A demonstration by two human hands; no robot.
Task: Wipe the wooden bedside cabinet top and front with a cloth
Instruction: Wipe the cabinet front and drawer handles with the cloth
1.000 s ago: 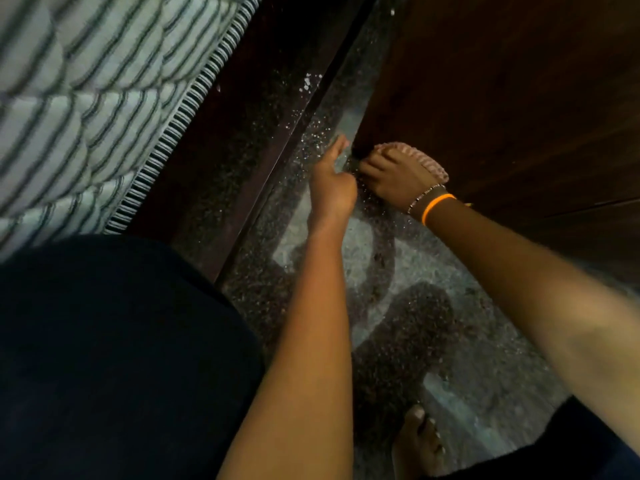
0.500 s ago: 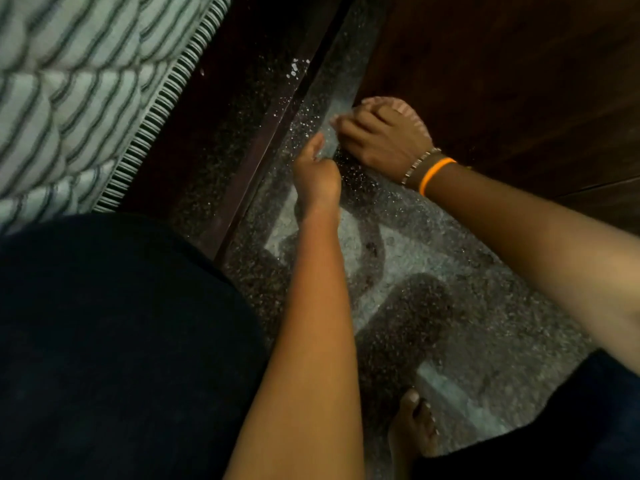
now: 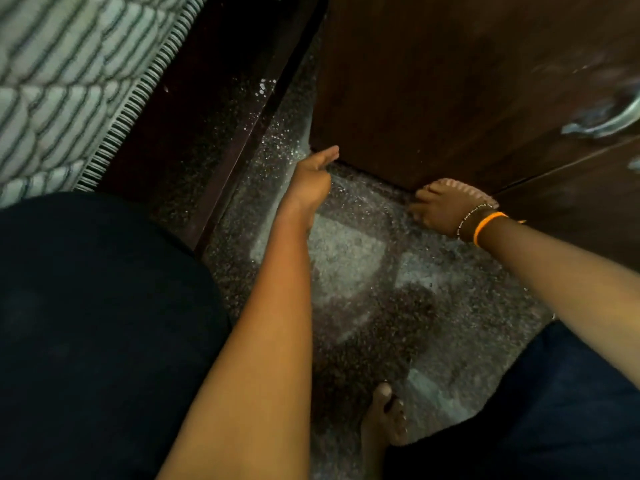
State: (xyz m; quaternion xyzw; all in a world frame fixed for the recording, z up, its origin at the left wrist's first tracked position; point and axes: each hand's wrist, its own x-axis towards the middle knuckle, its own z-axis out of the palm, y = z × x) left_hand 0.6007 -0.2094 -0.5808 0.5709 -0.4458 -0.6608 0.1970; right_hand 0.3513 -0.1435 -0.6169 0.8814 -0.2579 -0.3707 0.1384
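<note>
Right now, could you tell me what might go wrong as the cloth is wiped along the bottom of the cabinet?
The right hand presses the pink cloth at the cabinet's bottom edge, so it may drag onto the speckled floor and pick up grit. The bare foot stands on that glossy floor and might slip.

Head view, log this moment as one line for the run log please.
right hand: presses pink cloth on cabinet front bottom edge | left hand: near cabinet corner, holds nothing | floor: speckled
</note>
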